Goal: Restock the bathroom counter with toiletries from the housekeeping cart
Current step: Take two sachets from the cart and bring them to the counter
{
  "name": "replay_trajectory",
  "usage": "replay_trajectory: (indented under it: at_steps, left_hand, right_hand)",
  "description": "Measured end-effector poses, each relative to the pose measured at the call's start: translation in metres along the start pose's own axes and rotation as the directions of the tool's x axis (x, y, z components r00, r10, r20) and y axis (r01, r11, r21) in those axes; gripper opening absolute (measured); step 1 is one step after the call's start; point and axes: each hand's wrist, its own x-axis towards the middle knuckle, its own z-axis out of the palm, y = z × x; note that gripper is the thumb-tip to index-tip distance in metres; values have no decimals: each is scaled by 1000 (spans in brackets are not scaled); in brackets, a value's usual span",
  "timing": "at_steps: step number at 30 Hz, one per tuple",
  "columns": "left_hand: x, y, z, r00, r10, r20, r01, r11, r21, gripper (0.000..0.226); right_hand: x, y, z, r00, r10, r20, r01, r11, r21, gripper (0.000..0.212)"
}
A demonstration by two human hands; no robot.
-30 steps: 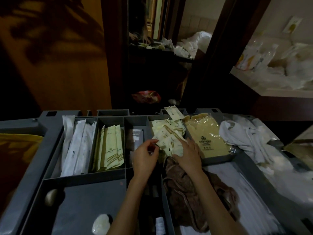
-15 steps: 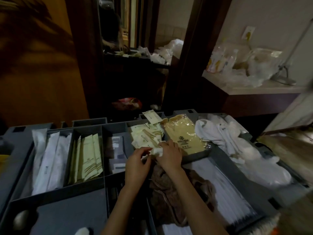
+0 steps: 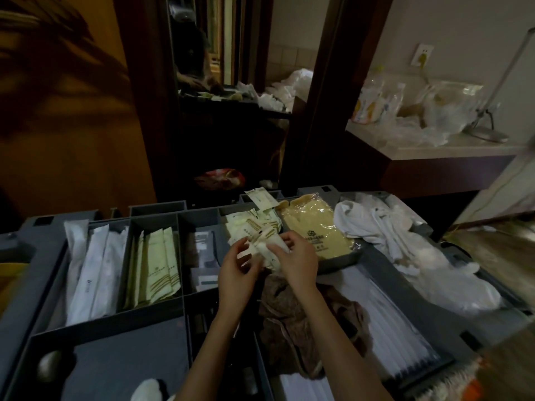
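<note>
I saw the housekeeping cart [image 3: 144,318] fill the lower view, its grey tray split into compartments. The bathroom counter [image 3: 451,150] sat well apart at upper right, cluttered with plastic bags. Over the pile of cream packets [image 3: 249,227], the left hand [image 3: 234,273] and right hand [image 3: 298,261] met, both pinching a bundle of sachets [image 3: 267,250] just above that compartment. In the dim light I judged the slick wrappers could fan out, slip and drop onto the brown cloth [image 3: 289,328] below.

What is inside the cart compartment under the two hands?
A heap of small cream sachets with gold stripes. The left hand and right hand pinch a few above it; whatever lies beneath the heap is hidden.
</note>
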Motion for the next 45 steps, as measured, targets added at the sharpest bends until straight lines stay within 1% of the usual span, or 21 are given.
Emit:
replay_trajectory:
  at_steps: [2, 4, 5, 7, 9, 11, 14, 19, 21, 22, 23, 24, 26, 28, 29, 31, 33, 36, 39, 42, 45]
  left_hand:
    - [0, 6, -2, 998, -58, -10, 57, 995, -85, 50]
    - [1, 11, -4, 995, -96, -4, 94, 984, -150, 45]
    - [3, 13, -5, 994, -113, -1, 111, 978, -178, 40]
    - [5, 15, -7, 992, -127, 16, 127, 964, -232, 24]
    - [6, 16, -9, 992, -123, 22, 124, 955, -269, 14]
    - [6, 17, -11, 993, -119, 23, 120, 948, -294, 13]
    - [6, 20, -13, 993, -118, 0, 112, 943, -312, 13]
    - [9, 19, -21, 985, -146, -89, 112, 944, -309, 11]
    - [10, 17, -24, 975, -152, -163, 102, 955, -278, 7]
    - [10, 16, -25, 965, -157, -209, 98, 958, -270, 6]
    - [11, 15, -26, 953, -166, -253, 96, 959, -267, 7]
    - [11, 14, -28, 940, -176, -291, 97, 960, -264, 8]
    - [12, 13, -31, 924, -177, -339, 94, 965, -247, 11]
    - [13, 12, -32, 918, -173, -358, 94, 969, -228, 13]
    - [13, 12, -32, 916, -175, -360, 97, 970, -223, 14]
    - [13, 13, -31, 919, -170, -356, 96, 971, -218, 14]
    - [13, 12, -31, 925, -163, -343, 95, 974, -207, 15]
    - [12, 12, -31, 934, -145, -325, 90, 980, -177, 17]
    - [12, 13, -29, 930, -149, -335, 96, 981, -169, 24]
    - [11, 13, -30, 932, -151, -330, 104, 983, -154, 38]
    - [9, 13, -30, 943, -136, -303, 105, 987, -118, 45]
  right_hand:
    - [1, -3, 2, 996, 83, 40, -90, 968, 234, 22]
    - [0, -10, 2, 975, 161, 154, -215, 862, 460, 16]
    - [-1, -13, 3, 963, 178, 203, -261, 807, 529, 13]
    - [-3, -20, 3, 946, 195, 257, -315, 732, 605, 10]
    - [-4, -25, 5, 940, 203, 273, -334, 703, 628, 10]
    - [-4, -29, 8, 935, 200, 293, -347, 693, 633, 11]
    - [-2, -33, 14, 937, 178, 300, -332, 717, 613, 16]
    - [1, -35, 19, 941, 133, 311, -296, 770, 565, 15]
    - [6, -30, 19, 941, 126, 313, -299, 744, 598, 15]
    - [10, -26, 18, 950, 130, 282, -283, 736, 615, 17]
    - [13, -21, 19, 964, 137, 229, -251, 755, 605, 16]
    - [17, -14, 20, 975, 144, 169, -215, 801, 559, 14]
    - [20, 0, 24, 985, 139, 100, -167, 908, 385, 13]
    - [23, 11, 30, 987, 108, 121, -127, 978, 166, 27]
    - [24, 15, 33, 985, 83, 153, -92, 994, 51, 36]
    - [24, 16, 40, 974, 15, 226, 13, 993, -121, 49]
    - [22, 16, 48, 957, -31, 288, 98, 971, -220, 62]
    - [24, 16, 50, 918, -4, 396, 159, 919, -360, 77]
    - [25, 16, 50, 896, 13, 444, 174, 909, -379, 79]
    - [23, 18, 52, 933, 4, 359, 126, 933, -338, 75]
    - [19, 21, 51, 958, -10, 287, 72, 976, -207, 72]
